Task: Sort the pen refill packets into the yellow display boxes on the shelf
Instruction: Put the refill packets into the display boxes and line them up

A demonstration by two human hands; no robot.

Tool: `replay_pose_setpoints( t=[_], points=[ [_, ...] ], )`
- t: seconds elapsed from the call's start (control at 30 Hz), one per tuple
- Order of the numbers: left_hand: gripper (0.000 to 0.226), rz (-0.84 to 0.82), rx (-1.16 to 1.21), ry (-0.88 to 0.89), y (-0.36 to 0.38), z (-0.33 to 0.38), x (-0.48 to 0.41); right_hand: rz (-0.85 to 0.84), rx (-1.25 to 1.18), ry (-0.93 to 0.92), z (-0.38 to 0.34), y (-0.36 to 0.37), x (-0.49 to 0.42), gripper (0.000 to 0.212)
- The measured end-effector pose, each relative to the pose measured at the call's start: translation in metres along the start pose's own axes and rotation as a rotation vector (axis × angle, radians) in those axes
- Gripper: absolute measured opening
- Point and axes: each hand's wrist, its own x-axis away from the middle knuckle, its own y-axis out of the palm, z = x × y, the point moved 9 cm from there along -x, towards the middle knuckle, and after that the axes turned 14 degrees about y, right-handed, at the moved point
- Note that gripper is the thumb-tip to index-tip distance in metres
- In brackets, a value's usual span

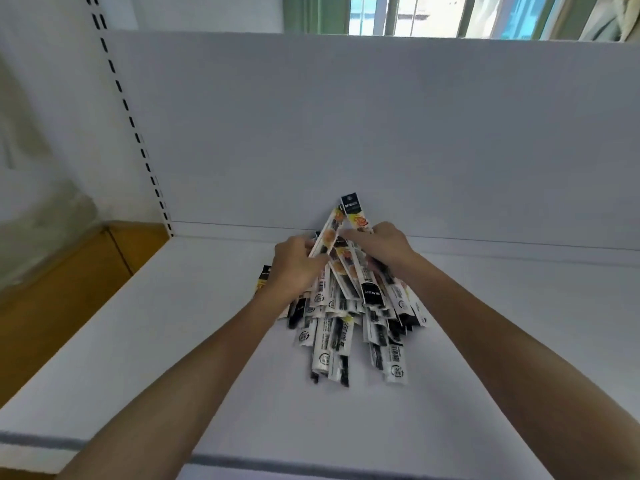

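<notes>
Well, packets [349, 306]: lay heaped on the white shelf [173, 341], close to its back panel [381, 133], between both hands.
Left hand [298, 268]: fingers curled round several packets at the heap's far end.
Right hand [384, 244]: gripped packets there too.
Handling: probably light, thin, bendy, slick; best pinched mid-length in small bunches.
Axis: long, mostly running from the viewer toward the panel; top ones fanned, tilted upward.
Yellow boxes: not in view.

black, white and yellow packets [349, 306], white shelf [173, 341], green curtain [315, 12]
</notes>
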Motion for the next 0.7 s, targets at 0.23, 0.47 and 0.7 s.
replay_pose_setpoints(
  t=[0.23, 0.47, 0.7],
  points=[
    [0.042, -0.182, 0.117, 0.112, 0.029, 0.037, -0.001, 0.075, -0.263, -0.044, -0.019, -0.027, 0.001, 0.018],
    [0.046, -0.316, -0.148, -0.01, 0.041, 0.014, -0.002, 0.053, -0.246, 0.053, 0.012, -0.05, -0.011, 0.001],
    [0.022, -0.098, -0.049, 0.002, 0.004, 0.009, -0.011, 0.134, -0.272, 0.042, 0.033, -0.066, 0.0, 0.026]
  ],
)
